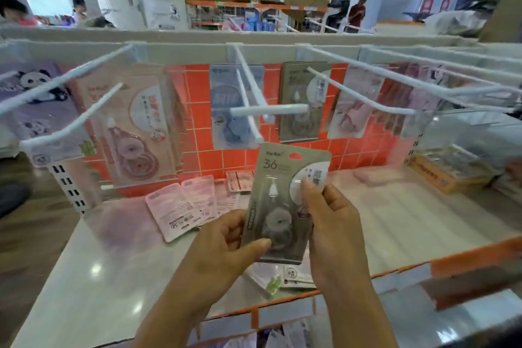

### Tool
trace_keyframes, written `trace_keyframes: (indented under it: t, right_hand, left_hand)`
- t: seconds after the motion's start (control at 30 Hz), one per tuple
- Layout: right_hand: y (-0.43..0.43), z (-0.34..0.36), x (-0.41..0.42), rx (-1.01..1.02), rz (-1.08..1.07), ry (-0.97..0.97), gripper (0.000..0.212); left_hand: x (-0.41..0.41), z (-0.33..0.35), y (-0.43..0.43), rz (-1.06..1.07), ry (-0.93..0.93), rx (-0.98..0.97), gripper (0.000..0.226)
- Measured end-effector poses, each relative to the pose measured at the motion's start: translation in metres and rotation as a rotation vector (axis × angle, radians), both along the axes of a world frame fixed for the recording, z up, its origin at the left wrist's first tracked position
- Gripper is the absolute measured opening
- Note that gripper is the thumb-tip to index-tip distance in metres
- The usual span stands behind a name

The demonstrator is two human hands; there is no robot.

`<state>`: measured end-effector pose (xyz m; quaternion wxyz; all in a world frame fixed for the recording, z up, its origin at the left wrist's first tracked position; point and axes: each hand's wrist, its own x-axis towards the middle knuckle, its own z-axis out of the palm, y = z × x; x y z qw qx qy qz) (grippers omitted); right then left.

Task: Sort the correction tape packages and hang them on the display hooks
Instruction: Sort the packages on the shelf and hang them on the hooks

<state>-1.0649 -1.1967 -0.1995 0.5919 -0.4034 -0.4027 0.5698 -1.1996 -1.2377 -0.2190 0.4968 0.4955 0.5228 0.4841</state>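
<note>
White shelf below display hooks, grey correction tape package held up.
Left hand pinches its 7 o'clock corner, right hand its 3 o'clock edge, both grips closed on it; pink packages lie at 10 o'clock.

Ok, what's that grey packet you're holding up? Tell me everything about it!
The grey packet is a flat card with a clear plastic bubble in front. Inside sits a correction tape: white tip pointing up, round grey body. "36" is printed near the top, a white round label at right, a hanging hole on top. It stands upright, slightly tilted, above the white shelf. The left hand pinches its lower left; the right hand pinches its right edge.
</note>
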Motion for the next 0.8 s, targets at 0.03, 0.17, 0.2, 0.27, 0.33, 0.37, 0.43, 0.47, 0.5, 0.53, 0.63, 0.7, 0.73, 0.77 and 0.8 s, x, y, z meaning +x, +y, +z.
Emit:
trace_keyframes:
  t: [0.03,0.17,0.2,0.27,0.33,0.37,0.43,0.47,0.5,0.53,0.63,0.7,0.73,0.77,0.8]
  right_hand:
    - [0.001,0.003,0.007,0.009,-0.007,0.005,0.017]
    - [0.005,0.017,0.033,0.075,-0.037,0.017,0.013]
    - [0.006,0.02,0.039,0.094,-0.043,0.013,0.012]
    - [0.008,0.026,0.052,0.133,-0.065,-0.001,0.01]
    - [0.009,0.032,0.063,0.175,-0.077,0.006,0.005]
    - [0.01,0.035,0.069,0.193,-0.077,0.021,0.004]
    - [0.01,0.041,0.079,0.229,-0.072,0.043,0.009]
    - [0.01,0.045,0.083,0.253,-0.071,0.04,0.013]
    - [0.01,0.048,0.087,0.279,-0.074,0.035,0.016]
    - [0.011,0.051,0.09,0.304,-0.077,0.034,0.019]
    - [0.014,0.059,0.096,0.352,-0.071,0.055,0.024]
    - [0.017,0.063,0.097,0.361,-0.069,0.048,0.025]
    - [0.018,0.064,0.097,0.368,-0.067,0.039,0.024]
    - [0.02,0.065,0.097,0.375,-0.065,0.029,0.023]
    - [0.022,0.064,0.096,0.383,-0.063,0.021,0.023]
  left_hand:
    - [0.007,0.001,0.003,-0.012,0.008,0.011,0.028]
    - [0.03,0.009,0.01,-0.05,-0.002,0.058,0.033]
    - [0.035,0.011,0.012,-0.055,0.007,0.075,0.034]
    - [0.043,0.015,0.015,-0.059,0.039,0.118,0.037]
    - [0.05,0.021,0.018,-0.062,0.084,0.162,0.039]
    - [0.054,0.024,0.019,-0.069,0.11,0.182,0.042]
    - [0.06,0.029,0.022,-0.079,0.157,0.218,0.048]
    - [0.063,0.031,0.023,-0.078,0.172,0.237,0.045]
    - [0.065,0.033,0.024,-0.074,0.18,0.255,0.041]
    - [0.068,0.034,0.024,-0.072,0.179,0.273,0.038]
    - [0.076,0.037,0.027,-0.073,0.151,0.309,0.036]
    - [0.078,0.038,0.029,-0.084,0.139,0.323,0.034]
    - [0.079,0.038,0.03,-0.084,0.14,0.329,0.035]
    - [0.079,0.038,0.031,-0.083,0.145,0.337,0.036]
    - [0.079,0.037,0.032,-0.082,0.151,0.345,0.036]
